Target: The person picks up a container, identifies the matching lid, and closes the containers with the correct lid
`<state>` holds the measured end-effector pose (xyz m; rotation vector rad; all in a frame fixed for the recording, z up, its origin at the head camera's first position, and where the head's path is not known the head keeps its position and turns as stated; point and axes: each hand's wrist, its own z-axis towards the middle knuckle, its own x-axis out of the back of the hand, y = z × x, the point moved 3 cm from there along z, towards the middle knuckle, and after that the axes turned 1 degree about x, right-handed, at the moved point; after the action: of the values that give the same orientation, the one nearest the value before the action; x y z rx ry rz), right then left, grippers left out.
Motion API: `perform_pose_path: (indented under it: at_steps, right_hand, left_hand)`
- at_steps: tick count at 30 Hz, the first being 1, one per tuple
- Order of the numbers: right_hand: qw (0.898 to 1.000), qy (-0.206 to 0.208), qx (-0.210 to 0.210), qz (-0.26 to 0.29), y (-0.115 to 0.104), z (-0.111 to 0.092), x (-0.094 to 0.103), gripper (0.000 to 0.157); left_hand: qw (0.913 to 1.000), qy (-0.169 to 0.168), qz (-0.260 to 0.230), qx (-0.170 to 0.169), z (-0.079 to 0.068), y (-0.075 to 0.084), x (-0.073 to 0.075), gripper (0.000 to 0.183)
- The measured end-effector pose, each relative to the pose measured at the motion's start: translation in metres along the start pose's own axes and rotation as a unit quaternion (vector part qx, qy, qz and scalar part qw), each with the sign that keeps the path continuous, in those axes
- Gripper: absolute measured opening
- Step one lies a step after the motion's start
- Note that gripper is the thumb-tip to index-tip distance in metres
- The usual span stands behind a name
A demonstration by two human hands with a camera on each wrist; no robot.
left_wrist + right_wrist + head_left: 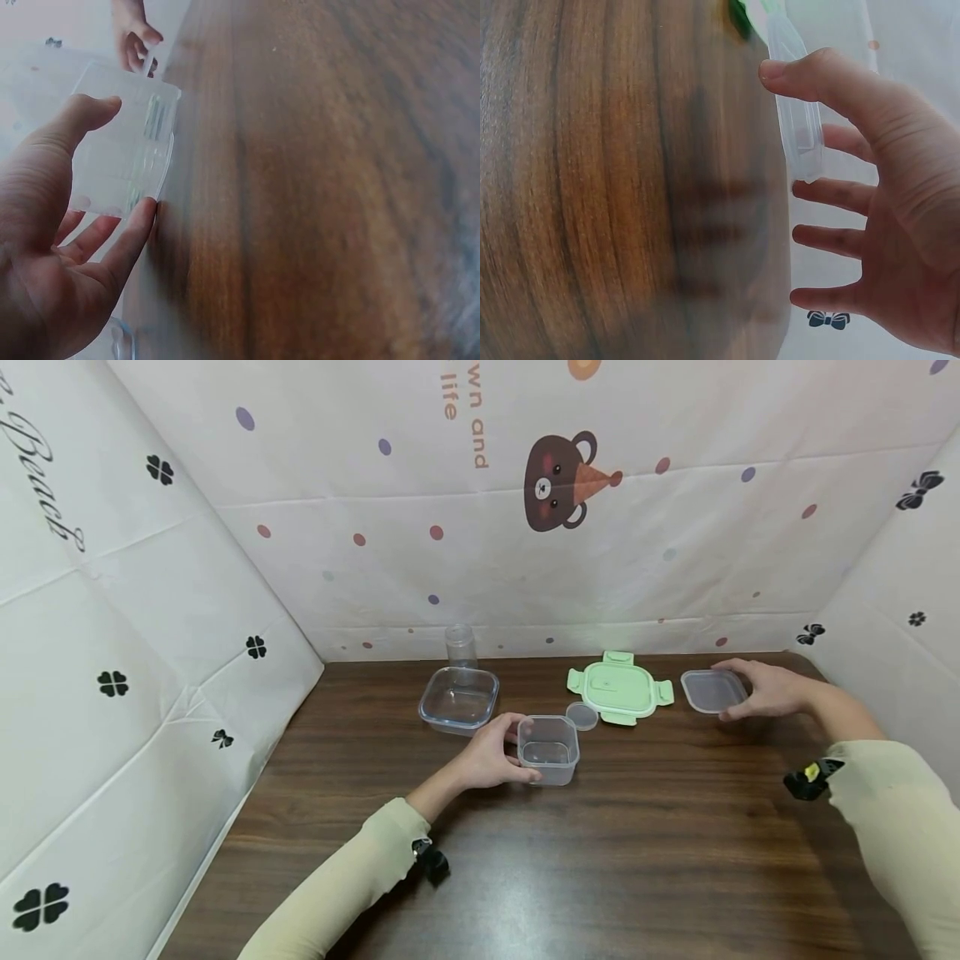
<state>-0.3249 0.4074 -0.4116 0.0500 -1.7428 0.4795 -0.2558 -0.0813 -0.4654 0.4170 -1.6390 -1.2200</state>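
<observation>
Your left hand [487,756] grasps the tub [553,771] from its left side: the thumb presses the wall nearest you, and the other fingers curl round the far left side, so the clear box sits between them with its mouth up. Your right hand [772,687] holds the clear lid [707,692] by its right end, the thumb at the near edge and the index finger at the far edge; in the right wrist view the remaining fingers spread apart below it, off the plastic. The lid lies left of that palm, well apart from the tub. Between them on the table [600,860] are the green lid [621,688], near the clear one, and the round lid [582,717], just beside the tub's far right corner. Left of the tub you have the dish [457,700], with the jar [461,643] behind it.
</observation>
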Motion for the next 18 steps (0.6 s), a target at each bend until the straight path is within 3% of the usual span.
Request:
perform_pose_path:
  at_steps: [7,18]
  right_hand:
    - [1.000,-0.002,-0.015,0.000,-0.002,-0.002,0.005,0.099]
    - [1.000,0.014,0.002,0.022,-0.008,-0.004,0.012,0.100]
  left_hand:
    - [0.9999,0.007,-0.003,-0.010,0.003,-0.009,0.000,0.089]
    - [0.9999,-0.004,-0.007,0.010,-0.003,0.007,0.000,0.088]
